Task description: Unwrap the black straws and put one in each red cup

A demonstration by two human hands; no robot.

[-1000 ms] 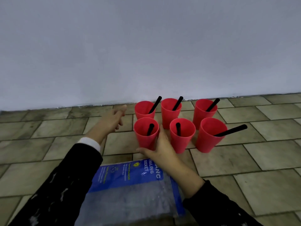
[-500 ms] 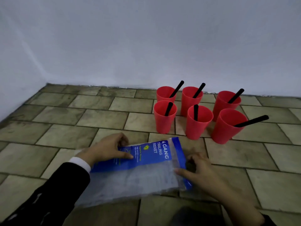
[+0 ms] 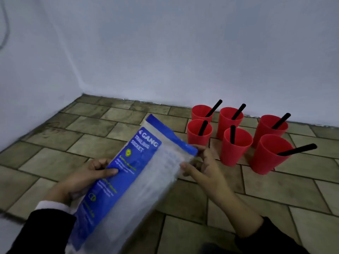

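Several red cups (image 3: 232, 153) stand in two rows on the tiled floor near the far wall, at the right. Each holds one black straw (image 3: 296, 149) that leans out over its rim. A blue and clear plastic bag (image 3: 132, 180) is lifted off the floor and tilted. My left hand (image 3: 88, 177) grips its blue left side, thumb on top. My right hand (image 3: 201, 165) pinches the bag's right edge, just left of the nearest cups.
A pale wall runs behind the cups and meets a second wall at a corner on the left. The tiled floor (image 3: 77, 136) stretches out to the left of the cups.
Both hands left the cups and took hold of the bag on the floor. They have now lifted it and tilted it upright. The view swung left.
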